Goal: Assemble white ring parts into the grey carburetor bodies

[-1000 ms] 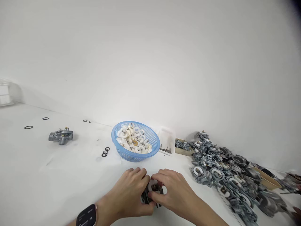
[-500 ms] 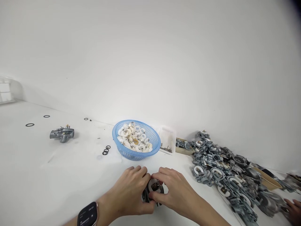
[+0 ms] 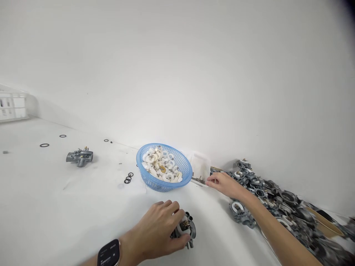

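Observation:
My left hand (image 3: 159, 231), with a watch on its wrist, grips a grey metal carburetor (image 3: 193, 229) on the table in front of me. A white float (image 3: 181, 228) sits on the carburetor's upward side, between my thumb and fingers. My right hand (image 3: 223, 183) is at the near right corner of a small white tray (image 3: 201, 165). Its fingertips are pinched together by the thin metal pins (image 3: 198, 180) lying in that tray. Whether a pin is between them is too small to tell.
Left of the tray stands a blue basket (image 3: 164, 187) full of white floats. Many carburetors (image 3: 277, 195) are heaped along the right. Another carburetor (image 3: 80, 157) lies at left near several black rings (image 3: 128, 180). A white crate (image 3: 13, 105) is at far left.
My right hand has left the carburetor and moved forward and right to the white tray. My left hand stays on the carburetor. The view has shifted slightly.

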Demonstrator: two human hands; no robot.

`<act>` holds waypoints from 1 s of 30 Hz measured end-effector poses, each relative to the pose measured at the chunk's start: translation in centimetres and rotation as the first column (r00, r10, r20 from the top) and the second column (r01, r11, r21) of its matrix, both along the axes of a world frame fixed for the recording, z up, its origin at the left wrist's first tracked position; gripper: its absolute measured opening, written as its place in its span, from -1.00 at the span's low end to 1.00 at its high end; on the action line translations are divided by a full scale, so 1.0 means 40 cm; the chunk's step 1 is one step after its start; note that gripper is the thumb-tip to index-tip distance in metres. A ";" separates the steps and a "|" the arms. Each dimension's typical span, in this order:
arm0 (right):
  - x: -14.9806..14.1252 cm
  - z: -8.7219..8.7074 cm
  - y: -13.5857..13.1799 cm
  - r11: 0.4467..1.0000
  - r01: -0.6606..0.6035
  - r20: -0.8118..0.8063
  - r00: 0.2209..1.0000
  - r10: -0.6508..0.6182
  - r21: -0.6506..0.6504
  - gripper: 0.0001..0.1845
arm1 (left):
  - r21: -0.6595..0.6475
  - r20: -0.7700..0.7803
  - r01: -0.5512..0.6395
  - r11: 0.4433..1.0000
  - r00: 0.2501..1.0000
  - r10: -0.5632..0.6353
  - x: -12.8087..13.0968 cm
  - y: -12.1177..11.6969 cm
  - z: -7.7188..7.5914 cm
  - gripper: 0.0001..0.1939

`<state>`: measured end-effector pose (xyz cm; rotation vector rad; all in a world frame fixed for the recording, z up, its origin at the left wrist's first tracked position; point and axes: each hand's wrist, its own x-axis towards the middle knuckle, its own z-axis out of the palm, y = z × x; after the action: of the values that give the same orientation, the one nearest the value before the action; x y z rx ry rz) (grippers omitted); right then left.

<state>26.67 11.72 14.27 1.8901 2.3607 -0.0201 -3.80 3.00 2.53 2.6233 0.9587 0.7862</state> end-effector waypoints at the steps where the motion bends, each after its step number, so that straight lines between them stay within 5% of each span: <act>1: 0.009 -0.012 0.021 1.000 -0.015 0.018 1.000 0.015 -0.012 -0.70 | 0.006 -0.002 0.003 1.000 1.000 -0.003 0.000 -0.001 -0.001 -0.79; 13: 0.029 -0.189 0.226 1.000 0.001 0.167 0.986 -0.003 0.014 -0.69 | 0.050 -0.097 -0.020 0.999 0.995 0.024 0.015 0.014 -0.010 -0.49; 30: 0.068 -0.199 0.292 0.999 0.023 0.082 0.996 -0.019 -0.043 -0.71 | 0.044 -0.133 -0.009 0.999 0.991 0.015 0.020 0.023 -0.005 -0.47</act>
<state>29.39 23.40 6.33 1.8592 2.2688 0.0029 -3.00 3.93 2.33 2.7398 1.0030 0.6476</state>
